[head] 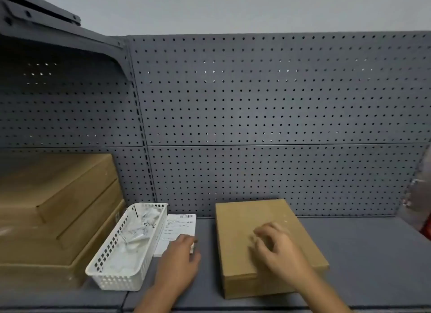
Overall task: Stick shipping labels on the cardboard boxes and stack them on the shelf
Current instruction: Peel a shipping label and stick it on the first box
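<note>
Nearest to us is our left hand (180, 254). It is down on the near corner of the shipping label (180, 224), fingers bent over the paper. We cannot tell whether they pinch that corner or only press it. The label lies flat on the shelf (361, 254) and runs away from those fingertips, with its barcode at the far end. Just left of that hand, against the label's edge, sits the white basket (112, 269) with something pale and crumpled inside.

Over to our right hand (277, 245): its fingers are loosely curled with nothing in them, above the top of the cardboard box (245, 219). It is blurred, so we cannot say whether it rests on the box or hovers. The box lies flat under it, with a strip of bare shelf between it and the left hand. Its top shows no label.

We judge the label to be thin, limp and very light. It is likely to curl, and it should grab wherever it first touches once its sticky side is free. A corner is the place to take it, and it wants smoothing down from one edge.

The box looks stiff, flat and matte, and probably light, so it should not slip. We would take it by its two long sides, one hand on each. Beyond the basket, far left of our left hand, the stacked boxes (58, 207) wait for it.
</note>
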The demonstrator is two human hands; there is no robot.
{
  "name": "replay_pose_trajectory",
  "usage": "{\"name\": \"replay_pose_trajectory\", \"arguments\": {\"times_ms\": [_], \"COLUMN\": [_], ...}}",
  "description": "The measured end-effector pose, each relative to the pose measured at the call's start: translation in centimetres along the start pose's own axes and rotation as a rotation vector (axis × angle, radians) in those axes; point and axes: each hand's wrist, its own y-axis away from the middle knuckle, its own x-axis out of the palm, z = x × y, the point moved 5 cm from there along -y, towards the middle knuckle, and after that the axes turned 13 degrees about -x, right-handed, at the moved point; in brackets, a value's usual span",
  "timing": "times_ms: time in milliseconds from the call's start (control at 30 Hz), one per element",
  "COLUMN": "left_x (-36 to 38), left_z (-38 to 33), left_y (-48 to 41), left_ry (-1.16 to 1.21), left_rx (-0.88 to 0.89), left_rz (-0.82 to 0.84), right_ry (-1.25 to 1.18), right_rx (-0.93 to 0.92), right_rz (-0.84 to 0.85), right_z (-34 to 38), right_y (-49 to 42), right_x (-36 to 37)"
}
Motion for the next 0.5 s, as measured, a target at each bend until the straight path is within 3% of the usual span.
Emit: {"name": "replay_pose_trajectory", "arguments": {"times_ms": [233,400,500], "left_x": [4.1,4.0,2.5], "left_z": [3.6,3.5,2.3], "left_y": [-1.4,-1.8,-1.1], "left_ry": [-0.249,-0.189,-0.129], "left_rx": [-0.130,-0.046,-0.047], "left_rz": [0.117,-0.057,-0.076], "right_ry": [0.224,0.361,0.424], "right_rx": [-0.066,-0.114,-0.140], "right_rz": [0.024,0.016,-0.009], "right_z": [-0.5,-0.3,-0.2], "right_y": [0.9,1.1,1.2], "right_x": [1.2,2.0,2.1]}}
